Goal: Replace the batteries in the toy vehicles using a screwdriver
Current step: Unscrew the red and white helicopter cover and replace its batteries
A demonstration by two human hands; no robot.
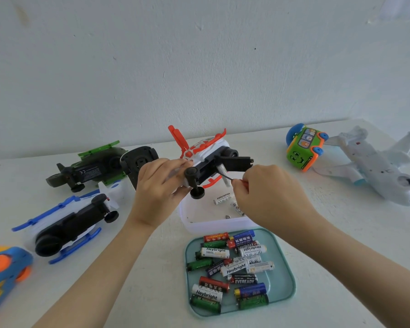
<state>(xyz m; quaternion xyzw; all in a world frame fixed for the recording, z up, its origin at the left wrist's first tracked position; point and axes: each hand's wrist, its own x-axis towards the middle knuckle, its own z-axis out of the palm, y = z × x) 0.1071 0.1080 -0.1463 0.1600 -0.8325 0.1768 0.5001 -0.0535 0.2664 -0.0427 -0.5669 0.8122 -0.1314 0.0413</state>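
Observation:
My left hand (158, 185) grips a white and red toy helicopter (206, 153), held upside down above the table with its black underside and wheels facing me. In my right hand (268, 188) is a small screwdriver (231, 179) with a red handle, its dark shaft pointing at the helicopter's black belly. A black battery cover (238, 162) sticks out open on the right of the belly. Below the toy stands a white plastic box (192, 223) holding two white batteries and a small screw. A teal tray (282, 278) in front holds several mixed batteries.
A green helicopter (85, 168) and a blue and white helicopter (69, 223) lie upside down at left, with a black toy piece (137, 162) between them and my hand. A blue and orange car (3, 271) sits at far left. A green bus (304, 147) and white plane (374, 166) lie at right.

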